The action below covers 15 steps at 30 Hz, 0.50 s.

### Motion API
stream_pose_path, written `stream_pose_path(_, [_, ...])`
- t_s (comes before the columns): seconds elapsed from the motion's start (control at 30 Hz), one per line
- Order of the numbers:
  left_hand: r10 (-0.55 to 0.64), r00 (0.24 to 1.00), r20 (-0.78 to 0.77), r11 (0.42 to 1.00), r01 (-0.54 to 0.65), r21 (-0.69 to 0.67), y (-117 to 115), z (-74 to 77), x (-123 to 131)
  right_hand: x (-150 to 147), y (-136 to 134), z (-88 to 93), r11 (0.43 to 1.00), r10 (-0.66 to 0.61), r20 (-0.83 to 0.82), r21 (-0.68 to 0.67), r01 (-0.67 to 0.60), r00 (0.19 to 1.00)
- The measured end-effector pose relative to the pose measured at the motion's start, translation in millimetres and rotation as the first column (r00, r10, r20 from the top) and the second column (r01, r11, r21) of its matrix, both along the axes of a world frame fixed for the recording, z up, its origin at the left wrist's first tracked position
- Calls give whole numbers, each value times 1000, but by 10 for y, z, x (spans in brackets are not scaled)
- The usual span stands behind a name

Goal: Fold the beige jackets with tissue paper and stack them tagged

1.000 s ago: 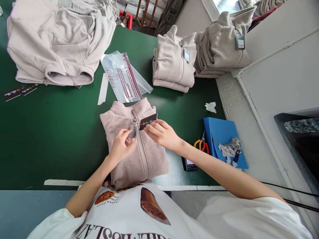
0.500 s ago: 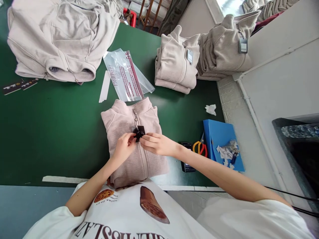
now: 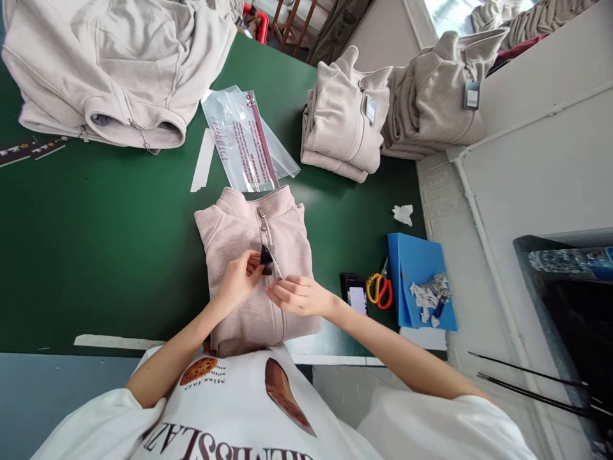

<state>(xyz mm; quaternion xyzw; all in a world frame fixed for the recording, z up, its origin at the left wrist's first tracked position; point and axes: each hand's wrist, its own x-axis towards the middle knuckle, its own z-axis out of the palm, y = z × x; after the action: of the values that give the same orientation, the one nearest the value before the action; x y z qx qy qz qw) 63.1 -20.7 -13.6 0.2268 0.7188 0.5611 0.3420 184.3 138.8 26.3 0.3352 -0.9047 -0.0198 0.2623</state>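
Observation:
A folded pale pink zip-up sweatshirt (image 3: 292, 249) lies in front of me, collar away from me and its zip pull (image 3: 263, 223) at the neck. Over its chest, my left hand (image 3: 239, 275) pinches a black hang tag (image 3: 267, 260), which is turned nearly edge-on. Just to the right and a little lower, my right hand (image 3: 297, 295) has its fingertips pressed together close above the zip line. Whatever lies between those fingertips is too small to make out.
Beyond the sweatshirt lies a printed clear plastic bag (image 3: 244, 140) beside a white strip (image 3: 202, 160). Sweatshirts are heaped at far left (image 3: 134, 70); folded stacks (image 3: 345, 121) stand at far right. Scissors (image 3: 380, 289), a phone (image 3: 355, 294) and a blue folder (image 3: 421, 255) sit at right.
My right hand has come away from the black tag and moved slightly down. The tag has turned in my left hand, showing a narrower side. The view has shifted slightly.

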Motion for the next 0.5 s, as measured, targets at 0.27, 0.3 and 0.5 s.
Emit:
stream_pose_path(0.27, [-165,978,130,984,173,-50,-53,54,-153,43,135,-138,952,297,207,5,-305,932])
stream_pose_path(0.3, [-173,971,163,982,184,-52,-61,69,-176,70,125,-147,965,262,202,-31,-262,944])
stream_pose_path(0.5, [-173,948,269,979,196,-61,-9,133,-294,12,-18,-277,645,-379,555,-416,641,741])
